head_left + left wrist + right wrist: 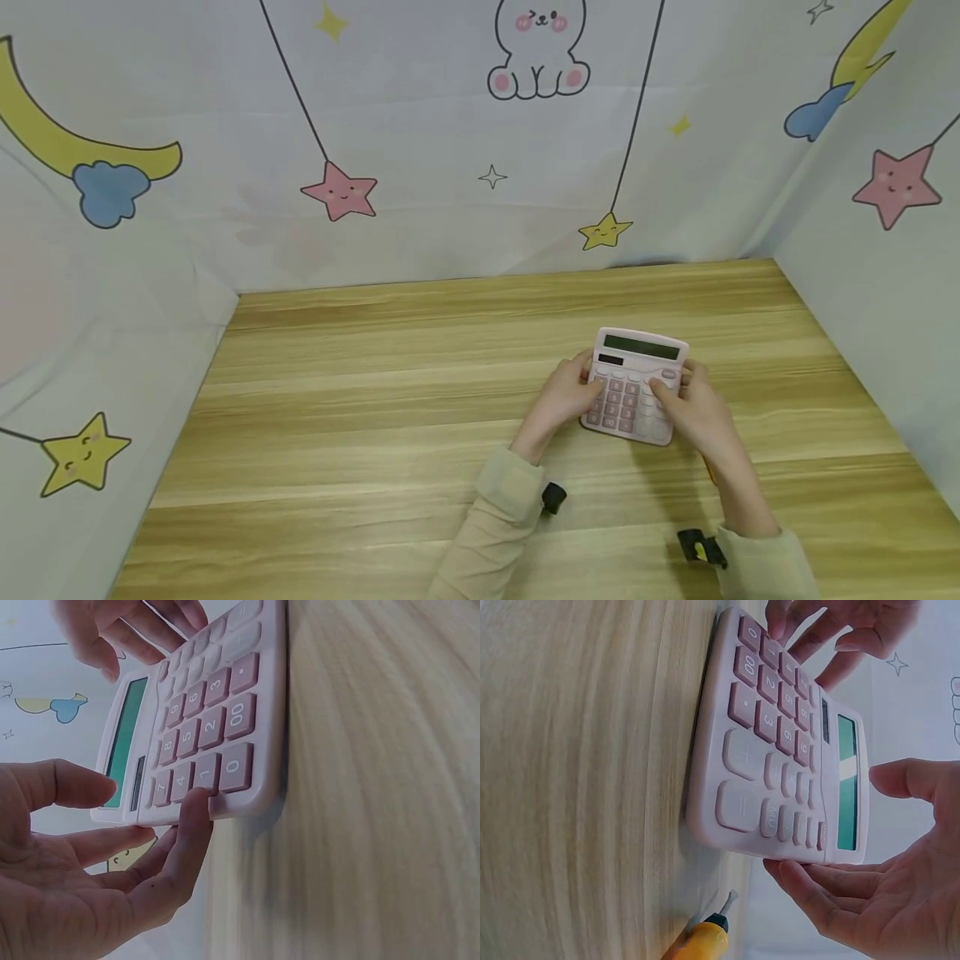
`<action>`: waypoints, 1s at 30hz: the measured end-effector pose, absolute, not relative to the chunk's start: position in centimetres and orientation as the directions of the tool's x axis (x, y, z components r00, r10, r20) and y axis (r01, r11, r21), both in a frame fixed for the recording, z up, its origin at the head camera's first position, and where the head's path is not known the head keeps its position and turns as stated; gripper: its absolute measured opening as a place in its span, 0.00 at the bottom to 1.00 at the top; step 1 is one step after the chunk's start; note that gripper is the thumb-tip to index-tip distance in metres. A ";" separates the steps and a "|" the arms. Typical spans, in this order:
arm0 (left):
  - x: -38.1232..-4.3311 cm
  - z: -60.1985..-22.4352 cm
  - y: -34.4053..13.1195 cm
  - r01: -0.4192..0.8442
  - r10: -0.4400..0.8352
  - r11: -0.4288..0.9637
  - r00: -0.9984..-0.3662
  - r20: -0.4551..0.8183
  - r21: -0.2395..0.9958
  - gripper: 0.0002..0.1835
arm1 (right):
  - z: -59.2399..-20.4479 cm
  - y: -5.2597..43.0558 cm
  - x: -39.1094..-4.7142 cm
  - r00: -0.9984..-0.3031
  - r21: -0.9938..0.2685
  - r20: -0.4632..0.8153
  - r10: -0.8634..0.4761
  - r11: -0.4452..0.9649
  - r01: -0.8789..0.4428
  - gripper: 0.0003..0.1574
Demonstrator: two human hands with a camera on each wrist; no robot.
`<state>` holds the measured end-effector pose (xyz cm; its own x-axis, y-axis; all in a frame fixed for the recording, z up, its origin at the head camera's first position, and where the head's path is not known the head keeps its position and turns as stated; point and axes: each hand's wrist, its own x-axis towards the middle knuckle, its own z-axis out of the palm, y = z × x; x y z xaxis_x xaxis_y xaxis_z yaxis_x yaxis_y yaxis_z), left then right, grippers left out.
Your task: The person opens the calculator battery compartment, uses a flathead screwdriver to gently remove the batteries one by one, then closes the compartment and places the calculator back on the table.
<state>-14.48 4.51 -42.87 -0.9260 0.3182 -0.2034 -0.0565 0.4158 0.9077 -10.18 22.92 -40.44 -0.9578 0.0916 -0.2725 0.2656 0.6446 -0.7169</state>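
A pink calculator (637, 371) is held at the right of the wooden table, its display end raised and its keys facing me. Its lower edge is at the tabletop. My left hand (564, 390) holds the left side, with fingers at the edge beside the 1 and 7 keys in the left wrist view. Along the opposite side, my right hand (701, 412) grips the edge, its fingers partly behind the casing. Both thumbs sit toward the front face in the head view. The calculator's back is hidden.
A screwdriver (707, 939) with a yellow handle lies on the table beside the calculator, mostly covered by the right forearm in the head view. White cloth walls (427, 242) with printed stars and moons border the wooden table (337, 433) at the back and sides.
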 end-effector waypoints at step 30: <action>-14.1 -41.8 4.3 -0.082 0.305 0.380 -0.929 -0.209 0.921 0.31 | -39.1 23.0 -9.8 -0.962 -0.741 -0.258 0.083 0.622 0.252 0.52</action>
